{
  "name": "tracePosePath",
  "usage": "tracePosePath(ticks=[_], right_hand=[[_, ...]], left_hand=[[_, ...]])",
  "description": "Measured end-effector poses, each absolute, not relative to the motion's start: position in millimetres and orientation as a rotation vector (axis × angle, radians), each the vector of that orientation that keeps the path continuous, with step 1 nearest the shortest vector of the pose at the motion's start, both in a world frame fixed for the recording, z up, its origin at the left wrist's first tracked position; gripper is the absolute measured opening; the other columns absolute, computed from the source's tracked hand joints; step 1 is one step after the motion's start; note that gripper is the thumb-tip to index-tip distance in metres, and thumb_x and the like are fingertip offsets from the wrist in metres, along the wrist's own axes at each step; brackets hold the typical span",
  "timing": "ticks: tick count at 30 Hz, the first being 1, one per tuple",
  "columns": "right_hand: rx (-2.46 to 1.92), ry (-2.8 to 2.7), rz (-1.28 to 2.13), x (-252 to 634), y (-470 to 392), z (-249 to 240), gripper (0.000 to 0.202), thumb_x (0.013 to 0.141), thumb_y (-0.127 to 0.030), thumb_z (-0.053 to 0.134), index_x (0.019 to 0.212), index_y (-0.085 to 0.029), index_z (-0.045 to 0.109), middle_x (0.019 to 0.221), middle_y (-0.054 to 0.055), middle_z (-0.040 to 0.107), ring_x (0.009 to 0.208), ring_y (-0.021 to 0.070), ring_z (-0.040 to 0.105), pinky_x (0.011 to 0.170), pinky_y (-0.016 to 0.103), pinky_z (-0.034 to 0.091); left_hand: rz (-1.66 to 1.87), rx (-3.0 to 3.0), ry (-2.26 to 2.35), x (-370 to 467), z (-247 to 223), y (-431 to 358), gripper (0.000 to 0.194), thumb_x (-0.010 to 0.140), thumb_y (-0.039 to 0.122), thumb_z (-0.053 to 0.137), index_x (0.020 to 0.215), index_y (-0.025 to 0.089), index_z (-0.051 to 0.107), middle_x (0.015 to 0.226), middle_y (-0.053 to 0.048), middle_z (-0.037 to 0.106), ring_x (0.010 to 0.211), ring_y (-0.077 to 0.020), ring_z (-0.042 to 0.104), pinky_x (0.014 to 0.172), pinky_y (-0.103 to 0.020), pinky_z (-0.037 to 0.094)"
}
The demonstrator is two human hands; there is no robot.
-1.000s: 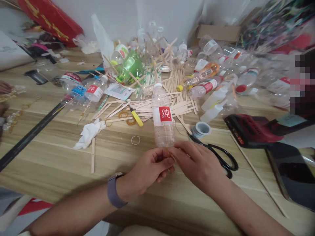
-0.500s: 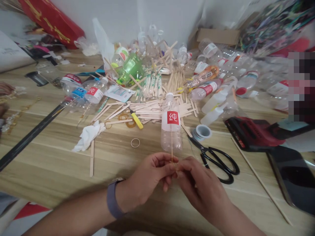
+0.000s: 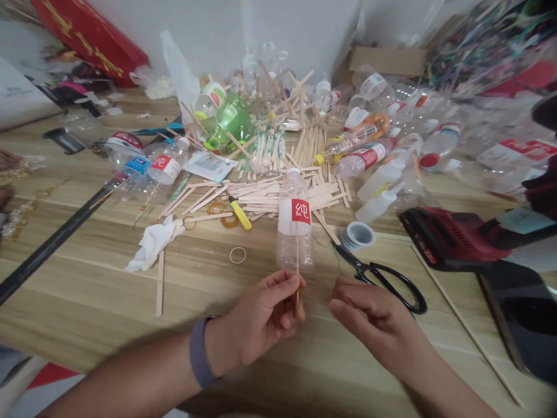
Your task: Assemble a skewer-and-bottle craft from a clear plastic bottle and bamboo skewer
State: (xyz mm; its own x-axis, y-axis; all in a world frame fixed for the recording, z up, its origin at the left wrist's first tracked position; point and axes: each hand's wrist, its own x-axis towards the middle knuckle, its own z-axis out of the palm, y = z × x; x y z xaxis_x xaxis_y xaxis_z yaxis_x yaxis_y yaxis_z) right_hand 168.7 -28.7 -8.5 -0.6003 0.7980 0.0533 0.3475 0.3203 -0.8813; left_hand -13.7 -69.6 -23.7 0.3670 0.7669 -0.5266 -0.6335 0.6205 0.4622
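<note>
My left hand (image 3: 272, 305) pinches the lower end of a thin wooden stick (image 3: 297, 255) between thumb and fingers. The stick runs up to a clear plastic bottle (image 3: 295, 247) with a white and red label and a white cap. The bottle points away from me; whether the stick passes into it or along it I cannot tell. Apart from the stick, my right hand (image 3: 369, 316) hovers to the right, fingers curved with a gap to the thumb, nothing visible in it. Black-handled scissors (image 3: 394, 284) lie just beyond it, partly covered by the hand.
Flat wooden sticks (image 3: 261, 197) are heaped behind the bottle, with more plastic bottles (image 3: 365, 157) around them. A yellow-handled tool (image 3: 241, 213), wire spool (image 3: 357, 235), rubber ring (image 3: 237, 255), tissue (image 3: 154, 241), red-black power tool (image 3: 452, 241) and dark phone (image 3: 517, 316) lie about.
My right hand has let go near the stick's lower end and moved right, over the scissors' handles. The left hand, stick and bottle have shifted slightly left.
</note>
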Motion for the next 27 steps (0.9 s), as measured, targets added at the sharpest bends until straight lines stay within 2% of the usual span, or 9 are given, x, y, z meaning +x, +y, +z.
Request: tracePosePath(ticks=[7,14,17,21,24,27], right_hand=[[-0.985,-1.41,1.775,171,-34,-15,0.045,0.084,-0.049,0.061,0.055,-0.02,0.042,0.057,-0.003,0.037,0.055,0.0125,0.032,0.05,0.027,0.026],[-1.133,-1.207,1.808,162,-33,-11,0.041,0.078,-0.053,0.066,0.06,-0.02,0.05,0.052,-0.006,0.034,0.048,0.0097,0.028,0.045,0.024,0.022],[-1.239,-1.424,1.644,160,-32,-9,0.033,0.082,-0.047,0.061,0.065,-0.019,0.055,0.052,-0.006,0.038,0.047,0.0098,0.031,0.044,0.024,0.025],[-1.158,-1.971,1.017,159,-36,-5,0.014,0.085,-0.023,0.056,0.074,-0.021,0.063,0.059,-0.002,0.051,0.052,0.0121,0.046,0.048,0.024,0.035],[-0.938,-2.213,0.721,162,-37,0,0.019,0.083,-0.009,0.05,0.073,-0.021,0.061,0.061,-0.002,0.052,0.052,0.0114,0.05,0.047,0.022,0.039],[-0.869,-2.323,0.558,168,-36,0,0.024,0.082,-0.007,0.047,0.075,-0.021,0.065,0.063,0.0,0.054,0.051,0.0114,0.054,0.046,0.021,0.04]], left_hand=[[0.908,0.273,0.787,-14,-19,-69,0.024,0.071,0.031,0.072,0.077,0.017,0.053,0.05,0.005,0.057,0.039,-0.0032,0.032,0.038,-0.018,0.016],[0.877,0.312,0.821,-15,-18,-69,0.018,0.071,0.029,0.065,0.078,0.018,0.053,0.049,0.005,0.056,0.038,-0.0039,0.031,0.038,-0.019,0.015],[0.874,0.329,0.86,-15,-18,-69,0.02,0.07,0.03,0.066,0.078,0.018,0.052,0.05,0.004,0.057,0.039,-0.004,0.033,0.039,-0.019,0.016],[0.864,0.391,0.946,-14,-19,-69,0.023,0.072,0.034,0.067,0.077,0.018,0.051,0.052,0.004,0.058,0.039,-0.0039,0.035,0.038,-0.018,0.018],[0.878,0.416,0.983,-13,-20,-70,0.027,0.073,0.037,0.068,0.074,0.018,0.049,0.052,0.005,0.056,0.04,-0.0036,0.035,0.038,-0.018,0.019],[0.882,0.429,0.991,-13,-21,-70,0.027,0.075,0.038,0.068,0.075,0.018,0.049,0.052,0.005,0.056,0.04,-0.0034,0.034,0.038,-0.018,0.019]])
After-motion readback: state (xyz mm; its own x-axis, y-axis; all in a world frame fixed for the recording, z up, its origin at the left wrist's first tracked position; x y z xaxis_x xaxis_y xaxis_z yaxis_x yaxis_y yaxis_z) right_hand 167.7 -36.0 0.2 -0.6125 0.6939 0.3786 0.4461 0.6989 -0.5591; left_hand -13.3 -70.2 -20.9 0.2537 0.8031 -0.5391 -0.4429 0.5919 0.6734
